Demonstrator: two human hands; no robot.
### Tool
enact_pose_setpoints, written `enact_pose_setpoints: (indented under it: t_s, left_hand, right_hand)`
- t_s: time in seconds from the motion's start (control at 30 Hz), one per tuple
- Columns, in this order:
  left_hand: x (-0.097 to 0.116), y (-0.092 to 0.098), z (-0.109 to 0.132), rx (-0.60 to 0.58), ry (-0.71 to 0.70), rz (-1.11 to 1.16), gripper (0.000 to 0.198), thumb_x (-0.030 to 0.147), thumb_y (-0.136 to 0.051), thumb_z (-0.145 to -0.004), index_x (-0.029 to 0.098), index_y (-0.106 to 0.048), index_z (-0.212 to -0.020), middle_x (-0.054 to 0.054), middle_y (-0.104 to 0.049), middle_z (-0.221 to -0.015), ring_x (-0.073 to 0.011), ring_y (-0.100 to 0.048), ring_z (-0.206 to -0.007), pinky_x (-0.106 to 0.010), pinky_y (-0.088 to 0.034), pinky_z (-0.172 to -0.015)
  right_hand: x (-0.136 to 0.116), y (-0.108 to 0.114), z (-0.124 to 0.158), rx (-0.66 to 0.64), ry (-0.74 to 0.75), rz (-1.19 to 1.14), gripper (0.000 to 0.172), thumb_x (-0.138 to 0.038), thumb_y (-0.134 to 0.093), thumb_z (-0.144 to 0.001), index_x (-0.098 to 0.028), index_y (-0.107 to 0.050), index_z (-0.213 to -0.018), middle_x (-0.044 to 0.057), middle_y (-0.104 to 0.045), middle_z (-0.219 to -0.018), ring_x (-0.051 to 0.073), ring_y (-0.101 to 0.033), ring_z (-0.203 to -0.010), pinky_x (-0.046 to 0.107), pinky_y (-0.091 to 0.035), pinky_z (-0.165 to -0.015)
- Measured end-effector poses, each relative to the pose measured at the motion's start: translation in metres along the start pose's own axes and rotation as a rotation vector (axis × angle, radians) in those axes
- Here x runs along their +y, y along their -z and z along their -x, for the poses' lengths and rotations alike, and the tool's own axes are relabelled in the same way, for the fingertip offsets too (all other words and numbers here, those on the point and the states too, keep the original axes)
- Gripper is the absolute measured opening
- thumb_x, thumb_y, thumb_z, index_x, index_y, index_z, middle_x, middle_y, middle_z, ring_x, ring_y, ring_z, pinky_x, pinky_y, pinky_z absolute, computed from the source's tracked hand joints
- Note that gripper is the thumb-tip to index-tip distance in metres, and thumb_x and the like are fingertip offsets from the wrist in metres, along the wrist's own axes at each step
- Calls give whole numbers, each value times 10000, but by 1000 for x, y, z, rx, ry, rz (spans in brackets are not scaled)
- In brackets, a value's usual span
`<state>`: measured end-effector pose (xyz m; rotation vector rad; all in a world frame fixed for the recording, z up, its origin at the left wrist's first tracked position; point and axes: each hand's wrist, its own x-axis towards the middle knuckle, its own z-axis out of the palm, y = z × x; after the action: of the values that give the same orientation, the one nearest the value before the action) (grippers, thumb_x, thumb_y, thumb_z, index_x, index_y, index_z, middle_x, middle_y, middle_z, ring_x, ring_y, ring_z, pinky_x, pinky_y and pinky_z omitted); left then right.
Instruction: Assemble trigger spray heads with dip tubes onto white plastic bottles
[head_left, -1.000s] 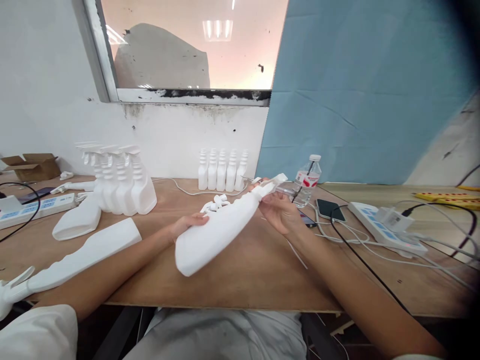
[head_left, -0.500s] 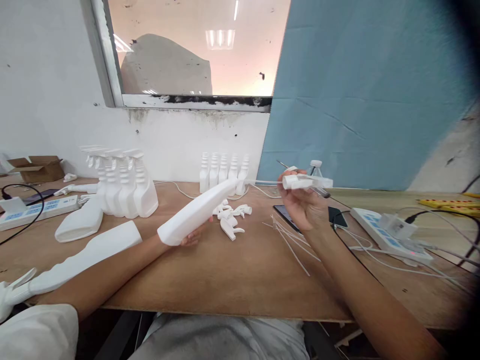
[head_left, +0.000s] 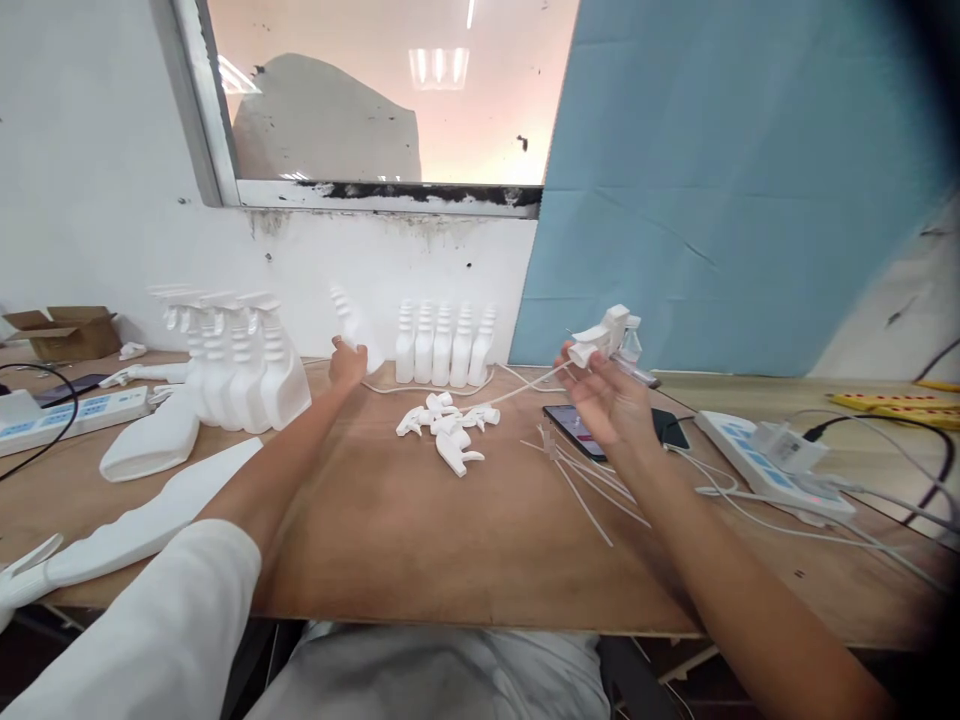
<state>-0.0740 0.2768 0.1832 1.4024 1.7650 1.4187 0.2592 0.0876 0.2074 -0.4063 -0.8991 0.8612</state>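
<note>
My left hand [head_left: 347, 362] grips a white plastic bottle [head_left: 358, 335] near its base, by the wall. The bottle's ribbed neck points up and leans left, with no spray head on it. On the right, my right hand [head_left: 611, 400] holds a white trigger spray head [head_left: 600, 338] in its fingers. A thin dip tube [head_left: 525, 387] sticks out from the head toward the left. Between my arms lies a small heap of loose spray heads [head_left: 451, 437]. Several bare bottles [head_left: 443, 355] stand in a row behind the heap.
Bottles fitted with spray heads [head_left: 247, 370] stand at the left; others lie flat [head_left: 154, 510] nearby. Loose tubes [head_left: 577, 480] and a phone [head_left: 574, 428] lie beneath my right hand. Power strips [head_left: 772, 465] [head_left: 75, 420] with cables flank both sides. A cardboard box [head_left: 64, 335] sits far left.
My left hand has carried the bottle back toward the wall and tipped it more upright, away from the dip tube. In my right hand the spray head has turned, and its tube now slopes down leftward.
</note>
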Motion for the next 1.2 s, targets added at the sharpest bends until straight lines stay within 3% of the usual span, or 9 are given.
enact_pose_setpoints:
  t_s: [0.3, 0.5, 0.63, 0.7, 0.77, 0.83, 0.87, 1.0, 1.2]
  left_hand:
    - [-15, -55, -9, -57, -171, -270, 520, 184, -540, -870, 76, -349, -1342, -232, -614, -1130, -365, -564, -1138, -435, -421, -935]
    - [-11, -55, 3, 47, -264, -226, 448, 218, -560, -875, 84, -390, -1268, -220, -493, -1282, -295, -523, -1186, -377, -412, -972]
    - [21, -51, 34, 157, -384, -24, 278, 199, -462, -923, 112, -426, -1185, -155, -503, -1242, -190, -543, -1114, -296, -430, -952]
    - [47, -52, 62, 8, -478, 173, 202, 231, -466, -923, 138, -477, -1102, -100, -580, -1088, -151, -601, -909, -269, -484, -820]
    - [75, -52, 97, -347, -619, 282, 252, 373, -432, -944, 168, -532, -1053, -62, -614, -1022, -123, -607, -768, -250, -498, -715]
    - [98, -51, 131, -663, -759, 273, 355, 476, -430, -929, 192, -569, -1088, -49, -636, -1042, -126, -618, -755, -255, -503, -697]
    - [106, -50, 145, -718, -822, 234, 359, 487, -492, -897, 191, -596, -1071, -46, -647, -1047, -142, -628, -823, -262, -503, -747]
    - [116, -44, 179, -668, -914, 144, 310, 321, -612, -825, 162, -623, -1091, -70, -644, -1140, -190, -598, -1059, -262, -493, -857]
    - [116, -34, 182, -594, -939, 176, 279, 242, -555, -858, 177, -618, -1122, -69, -628, -1176, -188, -606, -1045, -268, -514, -808]
  right_hand:
    - [7, 4, 2, 12, -137, -48, 259, -262, -809, -648, -214, -595, -786, -42, -692, -746, 118, -663, -605, 249, -586, -613]
    - [11, 0, 7, -43, -240, -83, 300, -242, -830, -629, -204, -567, -768, -59, -611, -675, 72, -540, -515, 200, -491, -470]
    - [18, -7, 14, -60, -291, -51, 323, -218, -838, -611, -212, -542, -740, -72, -552, -634, 70, -509, -503, 189, -415, -422]
    - [23, -11, 18, -88, -301, -13, 318, -226, -834, -618, -215, -542, -743, -68, -541, -646, 69, -499, -506, 185, -368, -400]
    - [27, -14, 22, -126, -302, 27, 314, -240, -833, -627, -213, -551, -761, -62, -537, -667, 63, -483, -506, 181, -327, -391]
    - [31, -16, 25, -164, -297, 62, 310, -257, -830, -641, -215, -567, -800, -59, -529, -677, 61, -468, -508, 180, -310, -396]
    - [33, -17, 26, -180, -297, 74, 307, -267, -827, -650, -217, -573, -815, -58, -521, -672, 62, -462, -508, 182, -310, -401]
    - [38, -17, 30, -197, -309, 87, 280, -294, -814, -673, -227, -589, -825, -51, -537, -695, 74, -483, -559, 193, -387, -479]
    - [42, -20, 33, -284, -282, 124, 225, -378, -761, -725, -229, -631, -831, -22, -594, -781, 103, -531, -642, 238, -446, -563]
